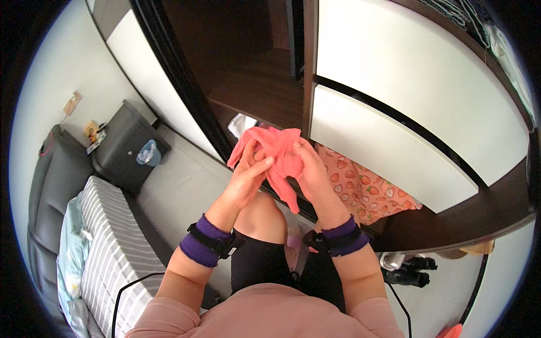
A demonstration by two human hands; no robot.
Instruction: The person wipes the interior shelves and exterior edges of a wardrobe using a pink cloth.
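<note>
A coral-pink cloth garment (279,148) is bunched up between my two hands, above my knee. My left hand (249,173) grips its left side, thumb across the front and fingers partly under the fabric. On the other side, my right hand (312,171) holds the bundle with the fingers partly behind it. One narrow end of the garment dangles below, between my wrists. Its exact kind cannot be made out. Just beyond the bundle lies a white cloth (241,125) at the bottom of the dark wardrobe.
White drawer fronts (389,139) stand right of my hands, with strawberry-print fabric (359,186) beneath them. A dark wardrobe compartment (236,55) opens ahead. Left are a striped bed (114,236), a grey nightstand (122,143) and a small blue bin (151,153). Black shoes (408,276) sit lower right.
</note>
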